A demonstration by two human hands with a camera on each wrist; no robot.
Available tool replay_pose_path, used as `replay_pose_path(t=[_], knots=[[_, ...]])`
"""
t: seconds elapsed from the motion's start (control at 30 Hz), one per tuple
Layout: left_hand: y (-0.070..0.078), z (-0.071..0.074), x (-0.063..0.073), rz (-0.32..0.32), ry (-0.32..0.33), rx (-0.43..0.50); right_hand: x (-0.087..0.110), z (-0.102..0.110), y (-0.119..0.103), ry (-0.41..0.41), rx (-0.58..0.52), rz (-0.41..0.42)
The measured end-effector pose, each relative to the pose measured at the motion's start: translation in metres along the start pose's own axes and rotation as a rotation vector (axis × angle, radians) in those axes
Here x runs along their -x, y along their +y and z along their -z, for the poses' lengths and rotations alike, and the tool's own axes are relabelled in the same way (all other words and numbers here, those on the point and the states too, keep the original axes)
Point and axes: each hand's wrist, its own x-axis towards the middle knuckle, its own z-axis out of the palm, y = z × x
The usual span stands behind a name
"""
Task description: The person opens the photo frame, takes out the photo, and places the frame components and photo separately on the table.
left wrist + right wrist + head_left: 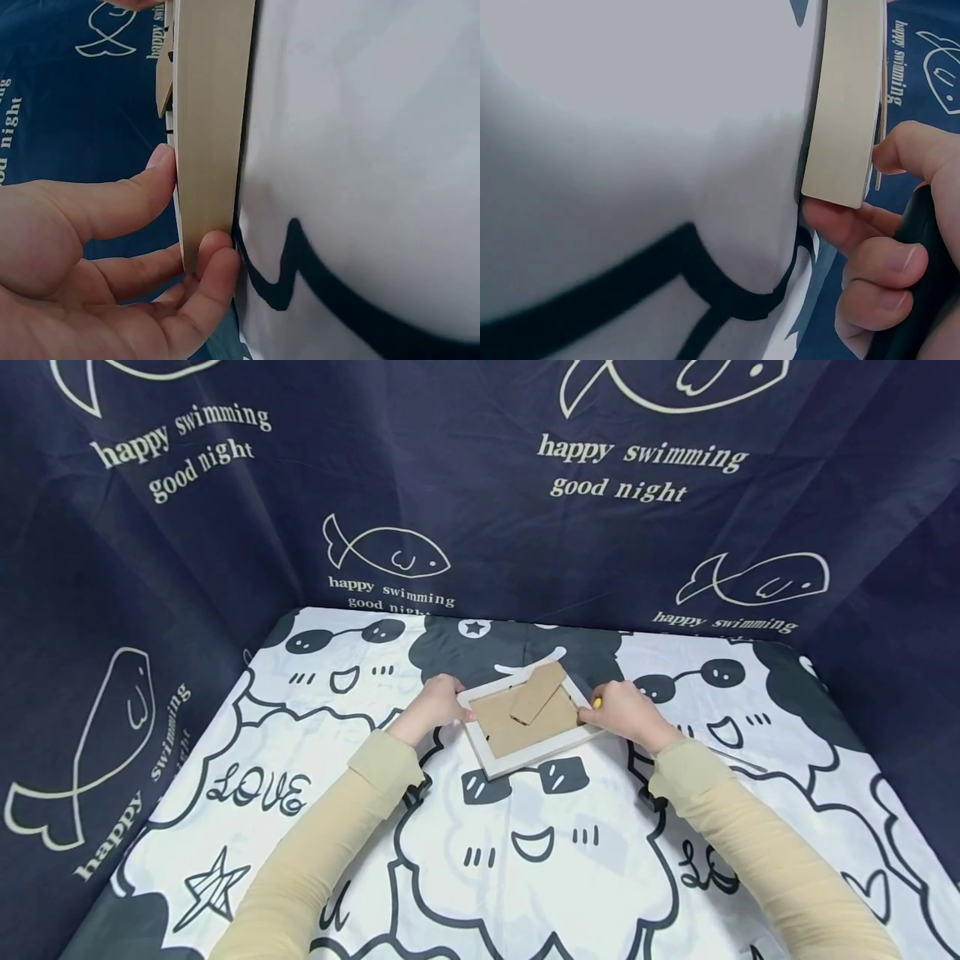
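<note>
A white picture frame [542,748] lies face down, its brown backing board [498,718] and fold-out stand [538,693] uppermost. At its left edge my left hand [441,700] grips it, thumb [142,191] on the back and fingertips [217,259] under the pale wooden side. My right hand [624,710] holds the right edge, with the thumb [911,150] on the back near the board's rim and the index finger below. The other fingers of that hand curl round the dark handle of a screwdriver [915,247]. Its yellow end [597,702] shows beside the frame.
A white cloth [525,893] with black cartoon drawings covers the table. Dark blue curtains [480,485] with fish prints stand at the back and both sides. The screwdriver's thin shaft [735,762] points right, past my right wrist.
</note>
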Motion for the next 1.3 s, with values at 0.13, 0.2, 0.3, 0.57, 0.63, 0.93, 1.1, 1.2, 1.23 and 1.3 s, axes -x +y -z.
replay_pose_path(t=[0.13,0.2,0.3,0.57,0.63,0.93,1.1,1.2,1.23,1.3], knots=[[0.002,0.002,-0.004,0.0,-0.007,0.006,0.004,-0.001,0.0,-0.001,-0.046,-0.003],[0.003,0.003,-0.005,0.002,-0.01,0.006,0.006,-0.002,0.0,0.001,-0.07,0.002],[0.005,0.006,-0.008,0.004,-0.014,0.003,0.009,-0.002,-0.001,-0.004,-0.102,-0.005],[0.008,0.009,-0.018,-0.016,-0.011,-0.028,0.014,-0.004,-0.004,-0.042,-0.141,-0.063],[0.009,0.01,-0.021,-0.026,-0.008,-0.044,0.015,-0.004,-0.005,-0.049,-0.159,-0.073],[0.012,0.01,-0.03,-0.023,-0.003,-0.067,0.019,-0.007,-0.006,-0.084,-0.209,-0.12],[0.014,0.011,-0.034,-0.027,0.012,-0.063,0.022,-0.007,-0.008,-0.094,-0.248,-0.142],[0.016,0.013,-0.035,-0.031,0.016,-0.062,0.024,-0.006,-0.01,-0.102,-0.257,-0.157],[0.017,0.013,-0.036,-0.032,0.017,-0.064,0.024,-0.006,-0.01,-0.104,-0.256,-0.16],[0.018,0.014,-0.037,-0.034,0.017,-0.07,0.024,-0.005,-0.011,-0.111,-0.257,-0.172]])
